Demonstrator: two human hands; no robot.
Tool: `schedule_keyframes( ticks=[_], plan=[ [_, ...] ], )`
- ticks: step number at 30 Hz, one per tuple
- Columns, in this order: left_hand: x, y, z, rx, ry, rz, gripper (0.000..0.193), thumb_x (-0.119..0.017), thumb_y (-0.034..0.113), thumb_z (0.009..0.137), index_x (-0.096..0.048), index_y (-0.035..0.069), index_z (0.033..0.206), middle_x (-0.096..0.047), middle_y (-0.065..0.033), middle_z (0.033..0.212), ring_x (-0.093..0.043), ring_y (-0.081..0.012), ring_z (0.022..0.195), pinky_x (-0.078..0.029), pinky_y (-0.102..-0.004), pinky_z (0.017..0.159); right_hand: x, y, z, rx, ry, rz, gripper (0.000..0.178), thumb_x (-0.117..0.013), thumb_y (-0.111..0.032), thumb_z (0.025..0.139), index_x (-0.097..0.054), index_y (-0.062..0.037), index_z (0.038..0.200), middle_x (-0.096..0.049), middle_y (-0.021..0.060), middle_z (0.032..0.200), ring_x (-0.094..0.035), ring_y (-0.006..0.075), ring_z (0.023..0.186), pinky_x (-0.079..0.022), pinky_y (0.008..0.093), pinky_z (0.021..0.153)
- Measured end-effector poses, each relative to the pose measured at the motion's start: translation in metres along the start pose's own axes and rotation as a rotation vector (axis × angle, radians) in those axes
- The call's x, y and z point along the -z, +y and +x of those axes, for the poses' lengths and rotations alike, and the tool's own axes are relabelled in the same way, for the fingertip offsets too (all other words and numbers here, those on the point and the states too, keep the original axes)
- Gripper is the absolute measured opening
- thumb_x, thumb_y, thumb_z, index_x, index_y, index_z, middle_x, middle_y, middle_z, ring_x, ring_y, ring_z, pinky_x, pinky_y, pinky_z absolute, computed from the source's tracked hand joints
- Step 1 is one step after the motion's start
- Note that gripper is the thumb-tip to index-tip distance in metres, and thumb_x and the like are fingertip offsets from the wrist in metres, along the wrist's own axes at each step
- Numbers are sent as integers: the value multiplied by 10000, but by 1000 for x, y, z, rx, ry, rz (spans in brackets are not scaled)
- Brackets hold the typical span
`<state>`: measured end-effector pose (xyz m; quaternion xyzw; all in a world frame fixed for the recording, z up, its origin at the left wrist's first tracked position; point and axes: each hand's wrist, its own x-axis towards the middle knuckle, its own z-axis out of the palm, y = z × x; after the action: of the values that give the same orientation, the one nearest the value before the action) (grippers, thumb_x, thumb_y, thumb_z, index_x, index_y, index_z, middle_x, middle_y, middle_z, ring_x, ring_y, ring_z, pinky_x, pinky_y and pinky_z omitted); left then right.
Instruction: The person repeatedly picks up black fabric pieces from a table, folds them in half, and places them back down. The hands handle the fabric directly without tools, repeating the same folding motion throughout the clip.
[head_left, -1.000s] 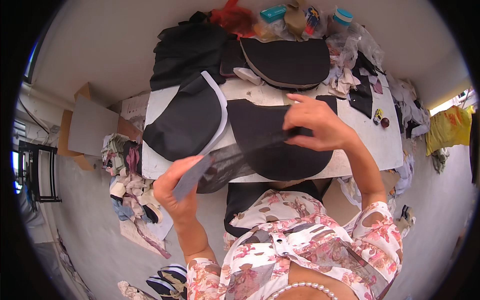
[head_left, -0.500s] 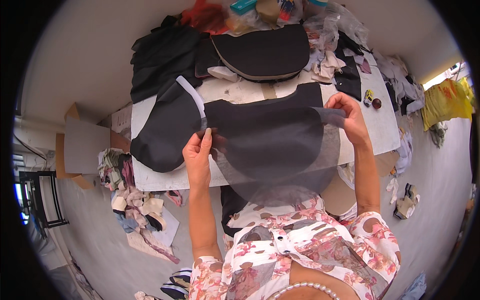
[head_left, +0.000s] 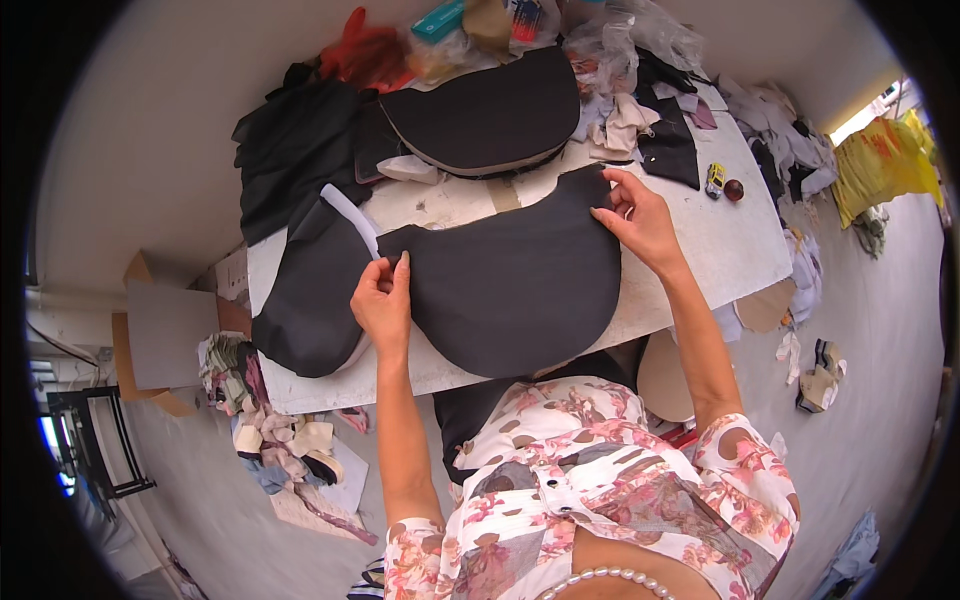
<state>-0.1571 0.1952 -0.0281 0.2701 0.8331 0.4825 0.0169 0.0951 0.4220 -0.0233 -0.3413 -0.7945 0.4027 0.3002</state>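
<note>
A black curved fabric piece (head_left: 515, 290), rounded toward me with a scooped far edge, lies flat on the white table. My left hand (head_left: 381, 300) pinches its left corner, while my right hand (head_left: 640, 222) holds the far right corner between thumb and fingers. Whether a sheer layer lies on top cannot be made out. Left of it rests another pile of black cut pieces (head_left: 305, 300) with a white strip (head_left: 350, 218) along one edge. A thick stack of black half-round pieces (head_left: 490, 108) stands beyond.
Folded black cloth (head_left: 300, 150) covers the table's far left. Plastic bags (head_left: 600, 60) and fabric scraps (head_left: 622, 125) crowd the back. A toy car (head_left: 715, 180) and a dark red ball (head_left: 734, 190) sit at right. Scraps (head_left: 290, 440) and a cardboard box (head_left: 165, 335) are off to the left.
The sheer dark piece stretched between my hands has come down over the black piece, and its see-through edge no longer shows. My right hand has moved left; the view has shifted slightly.
</note>
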Motion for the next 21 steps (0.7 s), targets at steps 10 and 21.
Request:
schedule_keyframes(
  ticks=[10,21],
  plan=[
    [5,20,-12,-354,18,140,482,-698,193,859,-543,58,1295,-518,-159,1324,-487,-331,1246,-391,-385,1025,5,-51,-9,394,134,-499,683,-693,-419,817,-466,-118,1387,-410,192,1426,-344,380,1346,-297,457,1100],
    [-6,7,-25,-537,-363,458,627,-602,469,877,-449,198,1421,-257,-153,1540,-166,-398,1432,-105,-645,1099,-39,-38,-16,401,-336,-756,665,-529,-515,894,-400,-164,1444,-262,190,1521,-171,380,1428,-63,520,1169]
  ],
)
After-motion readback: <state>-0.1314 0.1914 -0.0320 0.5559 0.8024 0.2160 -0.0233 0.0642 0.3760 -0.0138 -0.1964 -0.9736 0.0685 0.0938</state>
